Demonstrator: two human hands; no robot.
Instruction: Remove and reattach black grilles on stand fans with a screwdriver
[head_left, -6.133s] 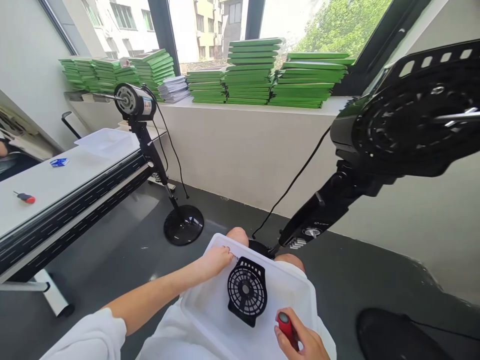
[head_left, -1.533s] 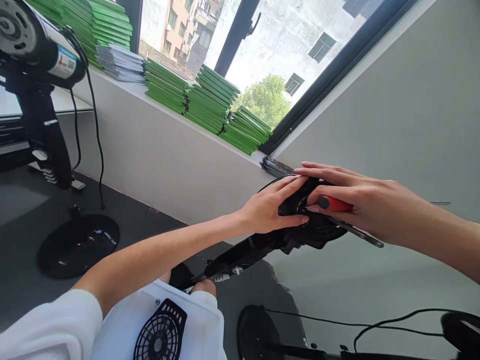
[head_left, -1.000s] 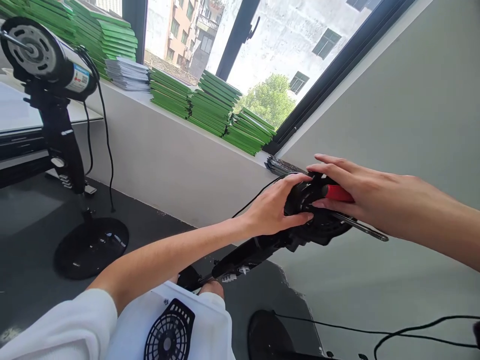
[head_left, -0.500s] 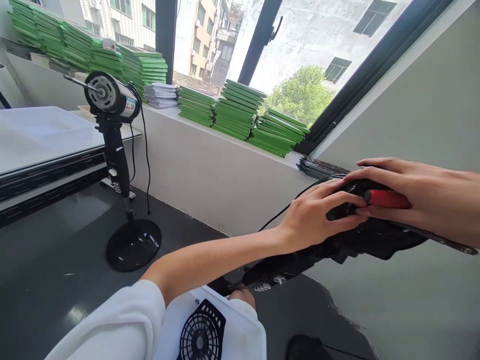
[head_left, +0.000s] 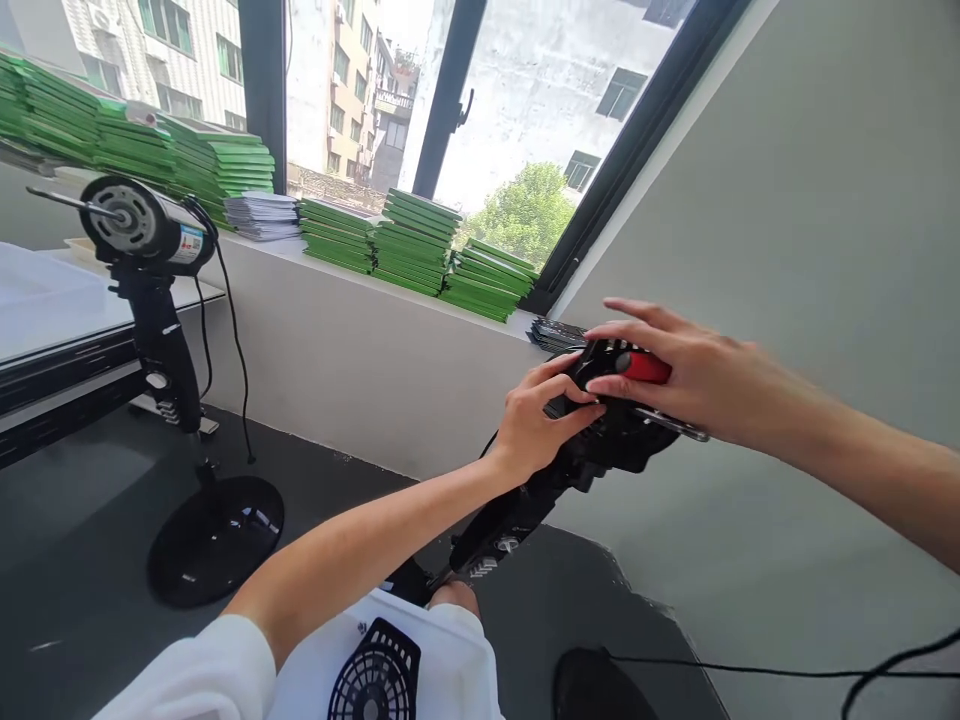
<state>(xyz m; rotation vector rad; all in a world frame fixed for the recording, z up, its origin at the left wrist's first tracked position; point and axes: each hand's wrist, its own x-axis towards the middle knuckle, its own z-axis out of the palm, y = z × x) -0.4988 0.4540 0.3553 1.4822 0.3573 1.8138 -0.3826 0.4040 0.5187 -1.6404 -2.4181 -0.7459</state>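
Observation:
A black pedestal fan without blades or cage leans up in front of me, its black motor housing (head_left: 626, 435) under both hands and its bare metal shaft (head_left: 679, 428) pointing right. My left hand (head_left: 536, 425) grips the housing's near left side, thumb and index finger curled on it. In my right hand (head_left: 697, 360) is a red-handled screwdriver (head_left: 649, 368), held against the palm; its blade is hidden. The right thumb and fingertips touch the top of the housing, while one finger is lifted. Below runs the fan's control column (head_left: 499, 535).
On my lap sits a white tray (head_left: 457, 655) with a black fan motor cover (head_left: 373, 680) in it. Another fan (head_left: 146, 225) stands left by a table (head_left: 135, 320). Green stacks (head_left: 416, 245) line the windowsill. A black cord (head_left: 750, 668) crosses at lower right.
The view has shifted right, so the surroundings slide left. My right hand's fingers have lifted and spread somewhat over the housing; the left hand still holds it.

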